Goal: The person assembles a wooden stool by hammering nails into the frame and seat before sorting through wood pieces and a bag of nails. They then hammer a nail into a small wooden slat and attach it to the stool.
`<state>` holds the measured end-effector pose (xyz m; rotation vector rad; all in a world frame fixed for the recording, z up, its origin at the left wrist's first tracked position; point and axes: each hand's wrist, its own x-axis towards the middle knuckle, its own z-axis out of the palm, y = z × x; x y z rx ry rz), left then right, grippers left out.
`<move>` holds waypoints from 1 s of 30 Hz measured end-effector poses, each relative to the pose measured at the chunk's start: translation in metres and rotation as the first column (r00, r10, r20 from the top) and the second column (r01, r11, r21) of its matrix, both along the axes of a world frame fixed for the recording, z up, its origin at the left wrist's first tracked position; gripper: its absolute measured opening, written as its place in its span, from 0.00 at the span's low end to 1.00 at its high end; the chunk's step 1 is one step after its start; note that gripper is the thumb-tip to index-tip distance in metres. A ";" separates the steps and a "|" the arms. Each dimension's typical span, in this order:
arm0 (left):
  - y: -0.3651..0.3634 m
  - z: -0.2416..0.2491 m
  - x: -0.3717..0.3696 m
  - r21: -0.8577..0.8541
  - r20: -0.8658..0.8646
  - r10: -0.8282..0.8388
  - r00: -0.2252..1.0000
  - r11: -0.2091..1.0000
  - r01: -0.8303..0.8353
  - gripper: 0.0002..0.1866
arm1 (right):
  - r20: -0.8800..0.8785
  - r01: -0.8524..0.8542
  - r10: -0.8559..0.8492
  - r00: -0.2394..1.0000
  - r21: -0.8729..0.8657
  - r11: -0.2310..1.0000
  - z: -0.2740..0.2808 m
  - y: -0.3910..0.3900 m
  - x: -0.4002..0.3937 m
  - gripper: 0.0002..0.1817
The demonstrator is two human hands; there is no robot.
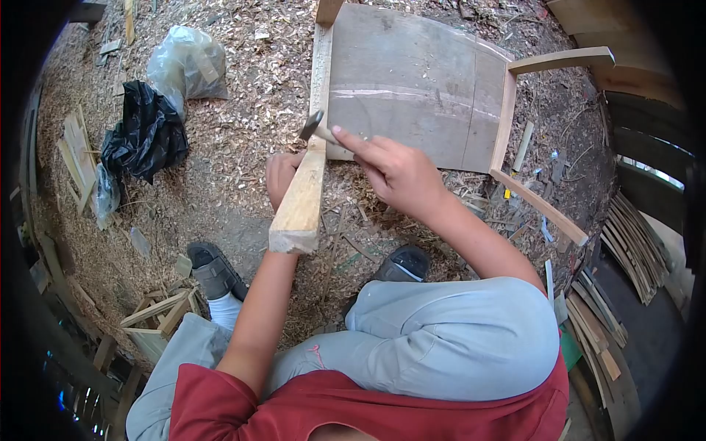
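My right hand [401, 173] grips a hammer [312, 125] by its handle, index finger stretched along it. The hammer's dark head is over the joint where a wooden leg [300, 202] meets a side rail [321, 81]. My left hand [282, 176] is closed against the left side of that leg; its fingertips are partly hidden behind the wood. The rail borders a grey plywood panel [412, 125], from which more legs stick out at the corners. Whether a nail sits under the hammer cannot be made out.
Wood shavings [243, 110] cover the ground. A clear plastic bag [187, 62] and a black plastic bag [143, 136] lie to the left. Wood offcuts [158, 316] are by my left foot, and stacked thin slats [636, 246] stand at the right. My sandalled feet flank the leg.
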<state>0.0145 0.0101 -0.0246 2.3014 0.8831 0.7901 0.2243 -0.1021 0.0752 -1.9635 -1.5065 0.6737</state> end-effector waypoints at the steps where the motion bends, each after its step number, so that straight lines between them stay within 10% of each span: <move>1: 0.000 0.001 0.000 -0.018 -0.003 -0.008 1.000 1.000 0.007 0.09 | 0.061 -0.051 0.054 0.997 -0.050 0.997 -0.002 -0.003 0.000 0.38; 11: 0.000 0.005 0.001 -0.007 -0.003 -0.009 1.000 1.000 0.009 0.09 | 0.020 -0.066 0.068 0.997 -0.090 0.994 -0.005 -0.006 -0.001 0.35; 13: 0.002 0.003 -0.001 0.036 -0.013 -0.037 0.999 0.999 0.037 0.10 | -0.315 0.143 -0.127 0.941 0.027 0.989 -0.007 -0.003 -0.004 0.31; 20: 0.000 0.004 0.000 0.005 -0.003 -0.014 1.000 1.000 0.014 0.11 | -0.198 0.018 -0.049 0.979 -0.156 0.988 -0.016 -0.003 -0.002 0.31; 26: 0.000 0.007 0.000 -0.006 -0.023 -0.007 1.000 1.000 0.007 0.10 | -0.252 0.257 -0.228 0.940 0.088 0.962 -0.007 0.000 -0.004 0.33; 30: 0.000 0.006 -0.001 -0.017 0.013 -0.015 1.000 1.000 0.016 0.10 | -0.054 0.001 -0.003 0.999 -0.042 0.999 -0.007 0.003 -0.002 0.36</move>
